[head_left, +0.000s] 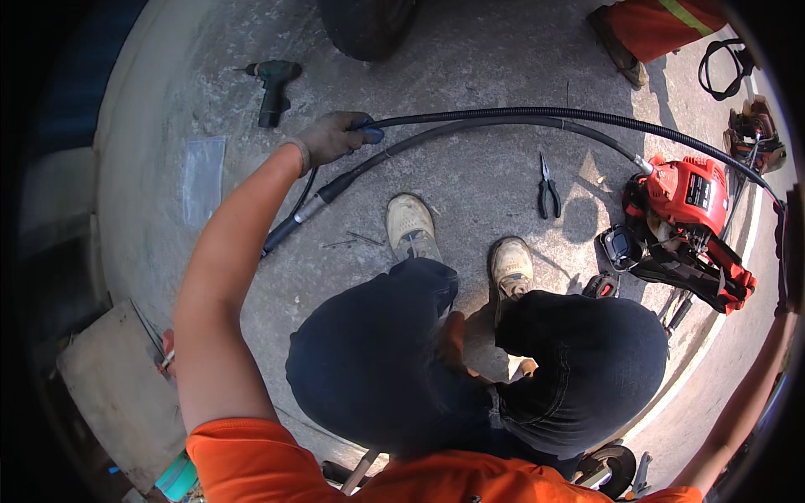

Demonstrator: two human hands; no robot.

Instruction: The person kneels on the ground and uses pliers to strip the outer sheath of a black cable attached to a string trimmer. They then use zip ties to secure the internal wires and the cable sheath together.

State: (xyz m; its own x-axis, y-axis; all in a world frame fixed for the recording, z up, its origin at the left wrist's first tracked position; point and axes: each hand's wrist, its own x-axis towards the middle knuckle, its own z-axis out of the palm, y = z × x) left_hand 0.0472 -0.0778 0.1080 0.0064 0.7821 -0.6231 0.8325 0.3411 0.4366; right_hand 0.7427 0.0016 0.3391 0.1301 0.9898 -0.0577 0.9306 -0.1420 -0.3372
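Note:
My gloved left hand [335, 134] is closed around a blue piece [369, 134] on the black cable [511, 111] at the upper middle. A thicker hose [461, 126] arcs below the cable, from a silver-banded sleeve [309, 210] to a red engine unit [683, 193] on the concrete. My right hand [784, 247] is at the far right rim, where the cable runs; its fingers are in shadow and unclear. Black-handled pliers [549, 193] lie between the hose and my right shoe.
A green drill [277, 84] and a clear plastic bag [201, 176] lie left on the concrete. A tire [365, 21] is at the top. Another person's orange-clad leg [646, 29] is top right, near a black coiled strap [717, 71] and another machine [746, 138]. A board [117, 386] lies lower left.

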